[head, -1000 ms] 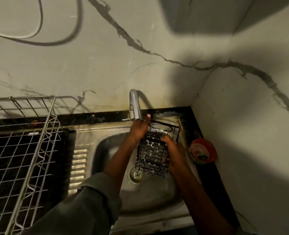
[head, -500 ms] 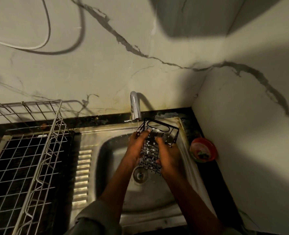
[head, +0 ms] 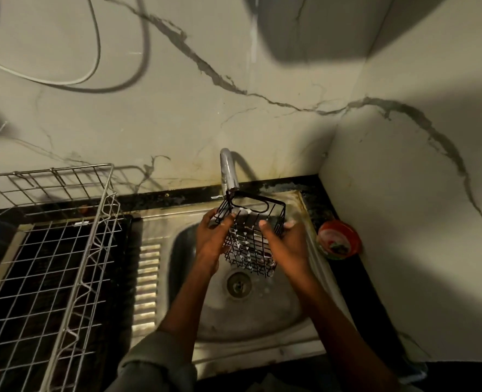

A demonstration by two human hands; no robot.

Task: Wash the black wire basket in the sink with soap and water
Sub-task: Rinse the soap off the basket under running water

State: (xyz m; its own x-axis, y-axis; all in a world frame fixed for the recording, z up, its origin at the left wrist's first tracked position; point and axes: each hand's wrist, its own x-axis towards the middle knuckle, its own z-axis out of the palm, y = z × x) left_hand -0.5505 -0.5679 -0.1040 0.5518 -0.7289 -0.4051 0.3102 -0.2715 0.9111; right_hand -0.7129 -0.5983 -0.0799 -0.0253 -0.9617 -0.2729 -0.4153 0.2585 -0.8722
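Note:
The black wire basket [head: 251,236] hangs tilted above the steel sink [head: 262,312], its upper rim right under the tap [head: 228,174]. White soap foam clings to its wires. My left hand [head: 213,239] grips the basket's left side. My right hand [head: 286,244] grips the right side, thumb over the front wires. The drain [head: 238,282] lies just below the basket. Running water cannot be made out.
A large metal wire dish rack [head: 50,264] fills the counter on the left, beside the ribbed drainboard [head: 147,281]. A small red bowl [head: 338,240] sits in the right corner by the wall. Walls close in at the back and right. A cable [head: 64,80] hangs on the wall.
Both hands have shifted on the basket: the left dropped from the tap to the basket's left side, the right moved to its right side. The basket turned and rose toward the tap.

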